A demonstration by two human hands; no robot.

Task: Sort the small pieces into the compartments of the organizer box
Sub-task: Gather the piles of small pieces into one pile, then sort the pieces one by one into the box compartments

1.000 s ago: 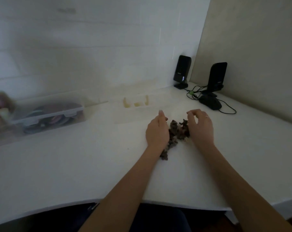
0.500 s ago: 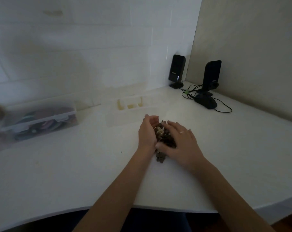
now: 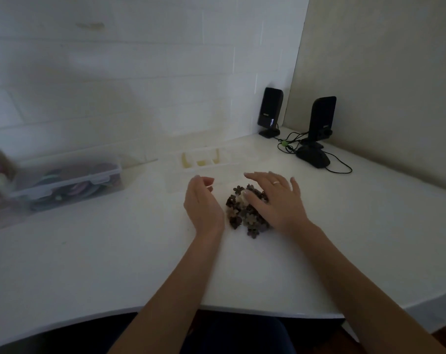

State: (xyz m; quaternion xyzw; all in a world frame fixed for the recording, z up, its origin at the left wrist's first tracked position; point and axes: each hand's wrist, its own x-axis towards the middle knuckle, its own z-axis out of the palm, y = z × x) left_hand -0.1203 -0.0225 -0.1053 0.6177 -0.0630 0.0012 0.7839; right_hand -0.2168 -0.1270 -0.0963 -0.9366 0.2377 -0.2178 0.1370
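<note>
At your far left a lidded clear storage box point(image 3: 68, 183) sits near the tabletop point(image 3: 89, 264) edge, with bare surface between it and you. Your left hand point(image 3: 204, 205) stands on its edge, loosely cupped and empty, just left of the pile of small pieces point(image 3: 242, 213). Behind them the organizer box point(image 3: 204, 164) lies open near the wall. Your right hand point(image 3: 273, 200) rests flat, fingers spread, on the pile's right side. Right of it the tabletop runs clear to the speakers point(image 3: 321, 118) and the curved front edge.
</note>
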